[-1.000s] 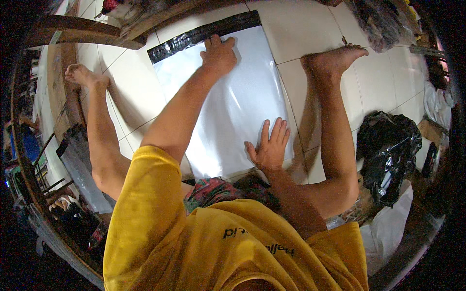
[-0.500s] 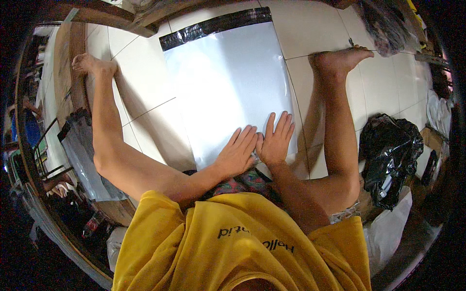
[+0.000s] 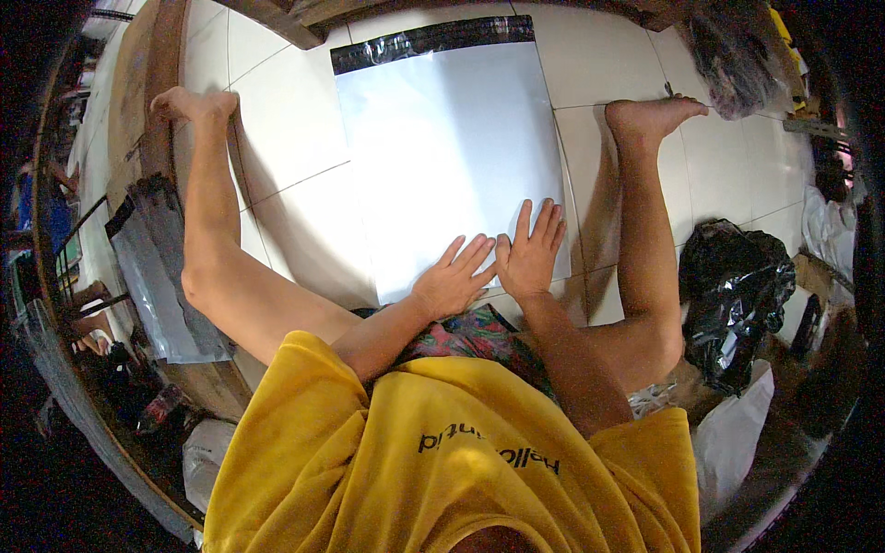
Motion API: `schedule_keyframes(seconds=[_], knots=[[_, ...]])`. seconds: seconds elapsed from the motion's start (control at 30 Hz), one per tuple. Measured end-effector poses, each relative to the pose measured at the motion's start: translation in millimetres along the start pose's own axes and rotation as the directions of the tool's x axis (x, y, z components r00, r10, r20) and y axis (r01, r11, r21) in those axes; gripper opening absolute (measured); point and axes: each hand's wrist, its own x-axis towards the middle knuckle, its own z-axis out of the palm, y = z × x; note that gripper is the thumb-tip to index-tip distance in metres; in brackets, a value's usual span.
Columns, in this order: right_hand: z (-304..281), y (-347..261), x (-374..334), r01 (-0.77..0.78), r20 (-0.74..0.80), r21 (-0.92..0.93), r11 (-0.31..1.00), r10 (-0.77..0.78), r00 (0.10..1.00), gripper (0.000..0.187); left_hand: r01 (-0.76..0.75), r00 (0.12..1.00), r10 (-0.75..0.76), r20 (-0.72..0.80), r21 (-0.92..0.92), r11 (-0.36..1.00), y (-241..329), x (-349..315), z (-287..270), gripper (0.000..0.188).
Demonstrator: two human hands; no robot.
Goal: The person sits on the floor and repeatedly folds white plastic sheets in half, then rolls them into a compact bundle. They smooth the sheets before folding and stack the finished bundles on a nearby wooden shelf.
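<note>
A large white plastic mailing bag (image 3: pixel 442 138) with a black band along its far edge lies flat on the tiled floor between my legs. My left hand (image 3: pixel 452 279) rests on its near edge, fingers stretched out and apart. Close beside it, my right hand (image 3: pixel 532 251) lies flat on the bag's near right corner, its fingers spread and pointing away from me. The thumbs nearly meet. Neither hand grips anything; both palms face down, so what is under them is hidden.
A crumpled black plastic bag (image 3: pixel 737 295) sits right of my right leg. Grey-white plastic bags (image 3: pixel 171 286) lie on wood to the left. A wooden beam (image 3: pixel 359 11) crosses the far side. A clear-wrapped dark bundle (image 3: pixel 735 60) is at far right. A person in blue (image 3: pixel 55 212) shows at far left.
The view has shifted slightly, so the bag sits a little farther right in the picture. My hands stay on its near edge, slightly more apart from each other.
</note>
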Motion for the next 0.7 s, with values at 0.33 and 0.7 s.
schedule_keyframes(seconds=[0.33,0.7], knots=[[-50,-37,27,0.369,0.352,0.197,0.908,-0.417,0.838,0.032,-0.039,0.999,0.039,-0.012,-0.074,0.996,-7,-7,25,0.046],[-18,-57,123,0.392,0.250,0.130,0.911,-0.412,0.876,0.032,-0.023,0.999,0.028,0.017,-0.247,0.969,-5,0,12,0.051]])
